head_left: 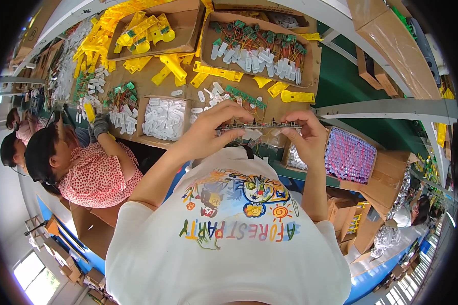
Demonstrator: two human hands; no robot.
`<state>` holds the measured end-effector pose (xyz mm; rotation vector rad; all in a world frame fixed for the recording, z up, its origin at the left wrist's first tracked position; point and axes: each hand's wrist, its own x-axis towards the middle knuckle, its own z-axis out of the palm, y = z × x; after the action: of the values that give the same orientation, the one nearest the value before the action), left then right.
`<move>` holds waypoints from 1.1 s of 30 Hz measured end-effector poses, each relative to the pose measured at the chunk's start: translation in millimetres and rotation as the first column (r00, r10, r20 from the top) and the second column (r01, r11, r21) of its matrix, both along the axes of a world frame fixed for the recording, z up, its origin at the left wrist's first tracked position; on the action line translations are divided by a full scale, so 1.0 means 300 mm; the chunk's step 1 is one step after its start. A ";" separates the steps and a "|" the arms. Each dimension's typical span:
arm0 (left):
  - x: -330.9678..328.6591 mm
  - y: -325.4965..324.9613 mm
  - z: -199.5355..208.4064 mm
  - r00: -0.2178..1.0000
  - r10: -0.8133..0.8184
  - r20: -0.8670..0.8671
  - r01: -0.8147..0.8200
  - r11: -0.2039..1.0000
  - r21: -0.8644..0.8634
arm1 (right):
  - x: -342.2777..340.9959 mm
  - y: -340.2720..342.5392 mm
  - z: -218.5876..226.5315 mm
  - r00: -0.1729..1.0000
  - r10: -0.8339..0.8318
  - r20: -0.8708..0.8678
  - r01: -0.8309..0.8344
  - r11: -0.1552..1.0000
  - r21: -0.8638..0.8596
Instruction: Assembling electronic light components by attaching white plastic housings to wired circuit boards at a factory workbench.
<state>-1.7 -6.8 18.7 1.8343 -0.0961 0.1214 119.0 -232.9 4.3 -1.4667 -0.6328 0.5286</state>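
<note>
Both hands hold a long, thin strip of joined circuit boards (265, 125) edge-on above the near side of the table, with small parts standing along its upper edge. My left hand (216, 127) pinches its left end between thumb and fingers. At the right end, my right hand (309, 134) grips it with thumb and fingertips. Beneath the strip, thin wires and pale plastic pieces partly show. Just beyond lies another green circuit board strip (247, 96), beside loose white plastic pieces (215, 94).
A box of white plastic pieces (163, 119) stands left. Wired green boards (262, 53) fill a far cardboard tray; yellow plastic housings (173, 68) lie around. Packed purple cylinders (348, 155) fill a box at right, near a metal post (381, 108). A gloved co-worker (99, 173) sits left.
</note>
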 end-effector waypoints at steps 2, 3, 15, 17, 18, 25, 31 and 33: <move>0.001 -0.004 -0.006 0.996 0.008 -0.089 -0.011 0.999 -0.031 | 0.002 -0.004 0.000 1.000 -0.001 0.002 0.001 1.000 -0.023; 0.003 -0.004 -0.030 0.999 0.019 0.047 -0.018 1.000 -0.025 | 0.004 -0.003 -0.005 0.999 0.020 0.028 -0.020 1.000 -0.016; -0.005 0.026 0.001 0.954 -0.216 -0.207 0.008 0.711 -0.703 | 0.005 0.031 0.038 0.916 0.350 -0.194 -0.344 0.937 0.066; 0.000 0.035 -0.020 0.953 -0.195 -0.231 0.000 0.763 -0.646 | 0.001 0.045 0.029 0.885 0.333 -0.325 -0.303 0.942 0.141; 0.000 0.027 -0.029 0.954 -0.188 -0.232 -0.006 0.765 -0.644 | 0.003 0.048 0.009 0.845 0.339 -0.413 -0.308 0.941 0.142; 0.010 0.005 -0.096 0.942 -0.018 -0.334 -0.200 0.769 -0.607 | -0.058 0.127 -0.001 0.897 0.104 -0.429 -0.094 0.995 0.044; 0.050 -0.030 -0.172 0.929 0.359 -0.091 -0.370 0.887 -0.275 | -0.157 0.223 -0.035 0.936 -0.029 0.350 0.101 0.977 -0.188; 0.062 -0.035 -0.210 0.892 0.436 -0.116 -0.451 0.848 -0.280 | -0.180 0.239 -0.060 0.817 -0.061 0.573 0.217 0.954 -0.208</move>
<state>17.0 -17.2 -44.4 1.5231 0.3702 0.3960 65.1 -161.2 -13.7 -1.9323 -0.9312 0.0458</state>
